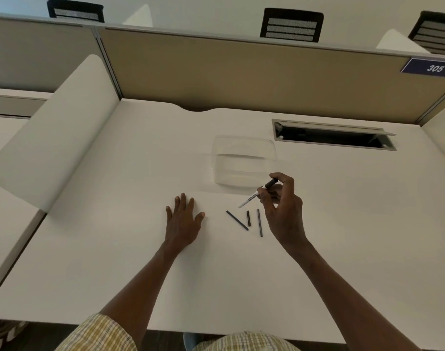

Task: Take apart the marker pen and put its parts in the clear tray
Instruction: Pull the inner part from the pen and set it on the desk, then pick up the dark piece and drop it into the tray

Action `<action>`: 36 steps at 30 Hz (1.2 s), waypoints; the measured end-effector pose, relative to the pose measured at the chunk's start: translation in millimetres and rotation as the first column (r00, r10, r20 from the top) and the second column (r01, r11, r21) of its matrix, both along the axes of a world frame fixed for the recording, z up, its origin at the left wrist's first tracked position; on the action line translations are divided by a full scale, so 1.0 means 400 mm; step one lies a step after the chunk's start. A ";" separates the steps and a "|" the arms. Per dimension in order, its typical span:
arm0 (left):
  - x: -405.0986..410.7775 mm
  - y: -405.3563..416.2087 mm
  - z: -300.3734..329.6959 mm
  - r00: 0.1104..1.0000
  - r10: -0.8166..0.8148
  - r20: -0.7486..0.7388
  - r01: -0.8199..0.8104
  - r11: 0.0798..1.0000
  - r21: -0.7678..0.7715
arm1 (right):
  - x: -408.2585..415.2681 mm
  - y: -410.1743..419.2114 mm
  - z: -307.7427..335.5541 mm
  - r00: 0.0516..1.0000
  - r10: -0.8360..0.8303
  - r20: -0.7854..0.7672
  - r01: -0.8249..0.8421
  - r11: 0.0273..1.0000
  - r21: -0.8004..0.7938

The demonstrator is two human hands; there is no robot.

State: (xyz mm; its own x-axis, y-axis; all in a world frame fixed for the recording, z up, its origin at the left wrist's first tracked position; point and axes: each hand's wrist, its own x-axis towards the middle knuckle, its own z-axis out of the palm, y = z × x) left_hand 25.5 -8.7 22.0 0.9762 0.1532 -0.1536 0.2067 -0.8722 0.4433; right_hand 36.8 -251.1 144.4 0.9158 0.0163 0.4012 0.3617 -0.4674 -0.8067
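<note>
My right hand (282, 209) holds a white marker pen (252, 197) with a black end, tilted, just above the desk and in front of the clear tray (244, 160). Three thin black parts lie on the desk below it: a slanted rod (237, 220), a short piece (248, 218) and a longer rod (260, 222). The tray looks empty. My left hand (183, 219) rests flat on the desk, fingers spread, left of the parts and holding nothing.
The white desk (115, 249) has an open cable slot (333, 135) at the back right, right of the tray. A white side divider (51, 133) stands on the left and a tan partition (241, 74) behind.
</note>
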 end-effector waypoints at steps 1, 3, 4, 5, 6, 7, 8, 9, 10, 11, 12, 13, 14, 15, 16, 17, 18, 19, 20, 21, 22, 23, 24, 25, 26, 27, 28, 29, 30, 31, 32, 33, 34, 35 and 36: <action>0.004 -0.010 0.010 0.999 0.005 0.034 -0.003 0.999 -0.054 | 0.007 0.003 -0.002 1.000 0.010 -0.006 -0.010 1.000 -0.004; 0.009 -0.033 0.036 0.993 0.014 0.117 0.007 0.984 -0.179 | 0.020 0.010 -0.004 0.999 0.037 -0.024 -0.038 0.999 -0.018; 0.012 -0.047 0.053 0.989 0.017 0.149 0.020 0.971 -0.240 | 0.026 0.015 -0.005 0.998 0.051 -0.034 -0.052 0.998 -0.027; 0.014 -0.060 0.071 0.984 0.019 0.178 0.035 0.955 -0.294 | 0.031 0.021 -0.004 0.997 0.064 -0.043 -0.066 0.997 -0.035; 0.015 -0.072 0.092 0.976 0.023 0.215 0.053 0.939 -0.341 | 0.037 0.028 -0.003 0.996 0.077 -0.051 -0.079 0.996 -0.041; 0.016 -0.083 0.110 0.966 0.031 0.258 0.073 0.919 -0.387 | 0.042 0.036 -0.002 0.994 0.092 -0.057 -0.094 0.994 -0.047; 0.016 -0.093 0.131 0.954 0.048 0.297 0.090 0.896 -0.434 | 0.048 0.043 -0.001 0.993 0.107 -0.059 -0.110 0.992 -0.054; 0.016 -0.102 0.151 0.945 0.065 0.322 0.102 0.872 -0.478 | 0.054 0.051 0.001 0.991 0.121 -0.061 -0.125 0.990 -0.066; 0.016 -0.108 0.169 0.939 0.078 0.336 0.113 0.851 -0.513 | 0.061 0.058 0.004 0.989 0.134 -0.064 -0.139 0.987 -0.081; 0.016 -0.113 0.183 0.935 0.082 0.345 0.127 0.832 -0.540 | 0.067 0.065 0.008 0.987 0.147 -0.068 -0.153 0.983 -0.101; 0.017 -0.117 0.195 0.933 0.081 0.352 0.141 0.816 -0.561 | 0.072 0.071 0.012 0.984 0.160 -0.076 -0.169 0.978 -0.121; 0.017 -0.119 0.205 0.930 0.078 0.360 0.156 0.802 -0.576 | 0.076 0.077 0.017 0.981 0.173 -0.086 -0.183 0.973 -0.138; 0.018 -0.121 0.213 0.925 0.077 0.371 0.168 0.794 -0.584 | 0.079 0.083 0.021 0.978 0.184 -0.094 -0.196 0.969 -0.151; 0.018 -0.123 0.218 0.919 0.079 0.386 0.180 0.786 -0.592 | 0.082 0.089 0.024 0.977 0.192 -0.096 -0.205 0.965 -0.164; 0.018 -0.124 0.222 0.915 0.087 0.395 0.188 0.773 -0.606 | 0.083 0.095 0.025 0.976 0.199 -0.094 -0.213 0.961 -0.175; 0.016 -0.126 0.226 0.914 0.101 0.392 0.189 0.751 -0.633 | 0.084 0.101 0.026 0.975 0.205 -0.089 -0.219 0.958 -0.184; 0.015 -0.128 0.231 0.920 0.119 0.373 0.177 0.724 -0.667 | 0.085 0.106 0.026 0.973 0.212 -0.086 -0.225 0.956 -0.190; 0.014 -0.129 0.234 0.929 0.141 0.343 0.155 0.694 -0.703 | 0.086 0.111 0.026 0.972 0.218 -0.084 -0.231 0.953 -0.195; 0.015 -0.129 0.234 0.936 0.162 0.312 0.128 0.668 -0.733 | 0.088 0.113 0.024 0.971 0.225 -0.086 -0.238 0.951 -0.197; 0.015 -0.128 0.234 0.940 0.180 0.290 0.106 0.653 -0.750 | 0.089 0.116 0.023 0.968 0.232 -0.091 -0.246 0.949 -0.196; 0.015 -0.126 0.231 0.941 0.195 0.276 0.087 0.649 -0.756 | 0.090 0.118 0.020 0.966 0.238 -0.102 -0.254 0.949 -0.189; 0.015 -0.124 0.231 0.941 0.207 0.266 0.069 0.655 -0.753 | 0.089 0.118 0.016 0.963 0.241 -0.118 -0.259 0.950 -0.176; 0.015 -0.122 0.228 0.942 0.221 0.252 0.046 0.659 -0.751 | 0.089 0.117 0.010 0.962 0.239 -0.133 -0.258 0.954 -0.154; 0.014 -0.120 0.226 0.944 0.238 0.231 0.020 0.656 -0.755 | 0.089 0.115 0.002 0.962 0.230 -0.146 -0.248 0.960 -0.127; 0.013 -0.116 0.222 0.944 0.257 0.209 -0.005 0.642 -0.767 | 0.089 0.110 -0.008 0.965 0.212 -0.158 -0.229 0.969 -0.098; 0.011 -0.112 0.220 0.943 0.275 0.187 -0.028 0.625 -0.780 | 0.089 0.105 -0.018 0.968 0.186 -0.167 -0.202 0.976 -0.081; 0.010 -0.108 0.218 0.941 0.292 0.172 -0.045 0.611 -0.790 | 0.089 0.098 -0.030 0.973 0.159 -0.167 -0.176 0.980 -0.089; 0.009 -0.105 0.217 0.938 0.307 0.161 -0.059 0.598 -0.799 | 0.090 0.090 -0.042 0.978 0.132 -0.159 -0.153 0.980 -0.129; 0.009 -0.101 0.214 0.935 0.322 0.148 -0.073 0.583 -0.809 | 0.091 0.083 -0.056 0.982 0.105 -0.154 -0.135 0.971 -0.196; 0.008 -0.098 0.215 0.931 0.339 0.136 -0.088 0.568 -0.818 | 0.091 0.077 -0.069 0.982 0.080 -0.168 -0.125 0.951 -0.281; 0.008 -0.095 0.215 0.926 0.356 0.121 -0.107 0.558 -0.823 | 0.091 0.072 -0.083 0.977 0.057 -0.205 -0.131 0.922 -0.366; 0.007 -0.091 0.216 0.923 0.369 0.110 -0.121 0.548 -0.827 | 0.089 0.069 -0.094 0.965 0.035 -0.262 -0.150 0.888 -0.434; 0.009 -0.087 0.214 0.920 0.379 0.100 -0.131 0.537 -0.833 | 0.087 0.067 -0.107 0.948 0.011 -0.318 -0.175 0.854 -0.491; 0.009 -0.082 0.212 0.918 0.386 0.091 -0.140 0.529 -0.837 | 0.085 0.067 -0.119 0.933 -0.015 -0.359 -0.196 0.817 -0.543; 0.010 -0.078 0.212 0.917 0.392 0.080 -0.149 0.522 -0.840 | 0.081 0.068 -0.131 0.922 -0.036 -0.386 -0.216 0.780 -0.588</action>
